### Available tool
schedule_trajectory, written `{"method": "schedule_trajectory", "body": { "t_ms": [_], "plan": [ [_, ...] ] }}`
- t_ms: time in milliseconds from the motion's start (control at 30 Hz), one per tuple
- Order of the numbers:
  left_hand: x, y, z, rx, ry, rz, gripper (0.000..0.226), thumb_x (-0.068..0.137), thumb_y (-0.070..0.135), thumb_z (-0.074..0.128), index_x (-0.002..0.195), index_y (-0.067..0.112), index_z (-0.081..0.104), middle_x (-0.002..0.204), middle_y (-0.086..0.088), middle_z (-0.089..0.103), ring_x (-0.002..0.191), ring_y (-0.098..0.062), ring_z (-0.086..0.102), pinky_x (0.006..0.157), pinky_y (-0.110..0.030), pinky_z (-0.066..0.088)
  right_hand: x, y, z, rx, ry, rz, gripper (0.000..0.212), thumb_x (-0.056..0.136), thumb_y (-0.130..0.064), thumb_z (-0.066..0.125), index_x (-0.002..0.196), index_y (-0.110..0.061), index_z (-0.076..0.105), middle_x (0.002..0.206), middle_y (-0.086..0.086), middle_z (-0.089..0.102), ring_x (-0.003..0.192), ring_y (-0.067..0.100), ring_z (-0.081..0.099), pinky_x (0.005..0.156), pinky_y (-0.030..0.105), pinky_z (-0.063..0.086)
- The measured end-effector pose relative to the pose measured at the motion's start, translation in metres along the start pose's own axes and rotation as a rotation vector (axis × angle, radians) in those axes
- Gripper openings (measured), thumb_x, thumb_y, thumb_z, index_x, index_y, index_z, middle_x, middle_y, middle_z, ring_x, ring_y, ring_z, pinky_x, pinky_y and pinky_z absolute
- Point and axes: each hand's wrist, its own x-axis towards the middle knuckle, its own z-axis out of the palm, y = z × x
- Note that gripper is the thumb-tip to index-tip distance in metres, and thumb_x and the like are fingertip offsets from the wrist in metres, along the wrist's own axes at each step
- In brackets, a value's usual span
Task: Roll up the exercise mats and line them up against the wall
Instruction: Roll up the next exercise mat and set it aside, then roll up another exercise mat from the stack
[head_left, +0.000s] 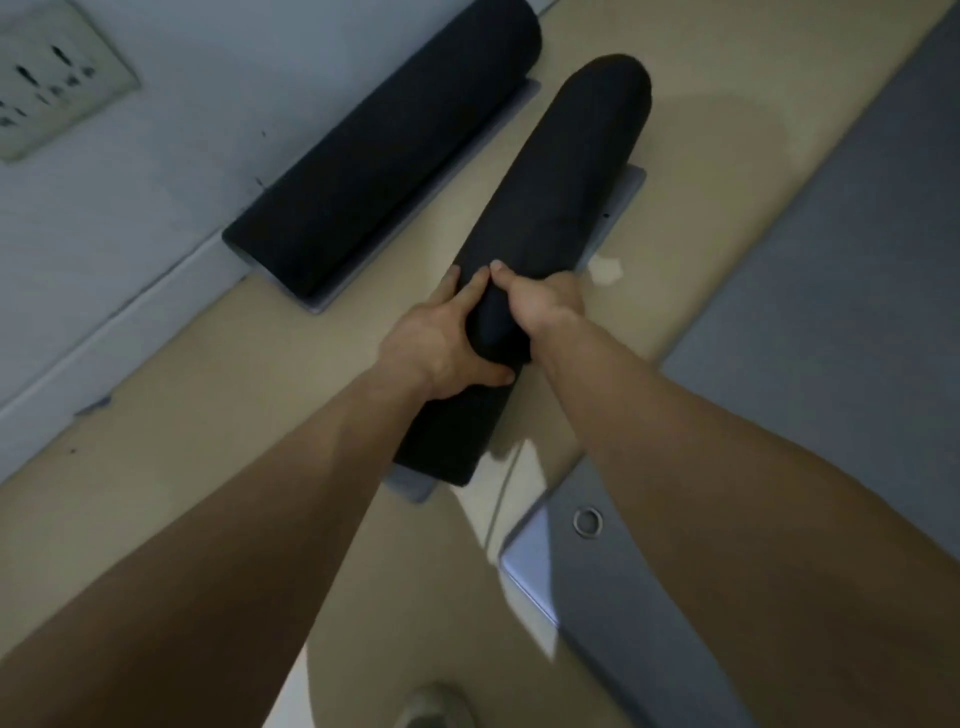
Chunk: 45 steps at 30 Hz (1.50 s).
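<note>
Wall (171, 135): pale blue-grey, plain, a few small dark marks.
Socket plate (49, 78): off-white, mounted on the wall at upper left.
Skirting board (109, 338): white, along the wall's foot.
Floor (218, 493): beige, glossy, with pale light patches (605, 270).
Lighting: dim.

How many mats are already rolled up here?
2. The first rolled mat lies along the wall; the second rolled mat lies on the floor beside it, gripped by the left hand and right hand. More could be out of frame.
</note>
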Motion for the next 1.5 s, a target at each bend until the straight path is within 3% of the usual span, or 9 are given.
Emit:
{"method": "schedule_trajectory", "body": {
  "t_ms": [167,267,333,500,633,900,1133,1300,1500],
  "plan": [
    [0.077,-0.042,-0.052,0.196,0.129,-0.144,0.097,0.083,0.047,0.073,0.156,0.047,0.010,0.167,0.006,0.009,0.144,-0.033,0.031,0.107,-0.054,0.040,0.048,-0.041,0.067,0.041,-0.147,-0.119,0.085,0.088,-0.013,0.074,0.158,-0.022,0.027,0.157,0.013,0.038,0.140,0.035,0.042,0.115,0.051,0.038],
    [0.088,-0.061,-0.069,0.215,0.168,-0.179,0.083,0.090,0.045,0.067,0.155,0.047,0.016,0.166,0.005,0.015,0.143,-0.033,0.034,0.103,-0.054,0.042,0.039,-0.032,0.059,-0.107,-0.283,-0.222,0.070,0.093,0.001,0.063,0.155,-0.014,0.034,0.142,0.009,0.052,0.123,0.024,0.056,0.111,0.037,0.041],
    [0.075,-0.054,-0.055,0.301,0.205,-0.137,0.077,0.094,0.044,0.063,0.156,0.041,0.018,0.165,-0.001,0.018,0.142,-0.035,0.033,0.105,-0.056,0.041,0.028,-0.015,0.023,-0.219,-0.271,-0.241,0.059,0.095,-0.004,0.060,0.149,-0.016,0.042,0.124,0.003,0.059,0.104,0.019,0.061,0.102,0.038,0.049],
    [-0.005,-0.003,-0.007,0.284,0.256,0.027,0.060,0.095,0.031,0.056,0.151,0.022,0.036,0.161,-0.010,0.030,0.140,-0.034,0.038,0.112,-0.046,0.035,-0.029,0.000,-0.095,-0.473,-0.144,-0.277,0.052,0.090,-0.018,0.064,0.140,-0.020,0.050,0.128,0.006,0.062,0.103,0.027,0.066,0.092,0.045,0.054],
    [-0.086,0.067,0.045,0.191,-0.068,0.157,0.060,0.094,0.035,0.057,0.150,0.026,0.040,0.158,-0.005,0.034,0.134,-0.031,0.046,0.106,-0.042,0.043,-0.116,0.023,-0.211,-0.774,-0.099,-0.244,0.050,0.098,-0.022,0.060,0.146,-0.016,0.046,0.134,0.004,0.055,0.110,0.021,0.055,0.087,0.031,0.042],
    [-0.210,0.206,0.167,0.350,-0.486,0.547,0.076,0.083,0.038,0.075,0.149,0.030,0.039,0.157,-0.001,0.030,0.138,-0.027,0.038,0.107,-0.043,0.043,-0.256,0.176,-0.398,-1.005,0.003,0.099,0.051,0.098,-0.032,0.058,0.146,-0.019,0.046,0.143,0.012,0.047,0.121,0.031,0.056,0.101,0.041,0.047],
    [-0.249,0.208,0.241,0.748,-0.453,0.739,0.099,0.075,0.042,0.082,0.151,0.029,0.021,0.160,-0.006,0.012,0.141,-0.035,0.026,0.102,-0.050,0.045,-0.308,0.315,-0.430,-1.224,-0.015,0.052,0.083,0.071,-0.057,0.078,0.140,-0.023,0.048,0.147,0.009,0.037,0.129,0.035,0.040,0.099,0.047,0.046],
    [-0.242,0.217,0.243,0.763,-0.437,0.751,0.076,0.086,0.018,0.071,0.147,0.030,0.028,0.157,-0.006,0.014,0.130,-0.036,0.033,0.081,-0.046,0.058,-0.308,0.345,-0.426,-1.346,0.047,-0.113,0.093,0.039,-0.051,0.093,0.118,-0.019,0.058,0.128,0.013,0.051,0.103,0.036,0.048,0.070,0.046,0.049],
    [-0.239,0.216,0.227,0.823,-0.526,0.840,0.069,0.088,0.034,0.068,0.147,0.017,0.036,0.158,-0.012,0.026,0.129,-0.037,0.045,0.091,-0.046,0.052,-0.320,0.338,-0.441,-1.411,-0.194,-0.214,0.041,0.081,-0.029,0.068,0.114,-0.007,0.061,0.117,0.021,0.060,0.099,0.045,0.060,0.058,0.048,0.056]
  ]
}}
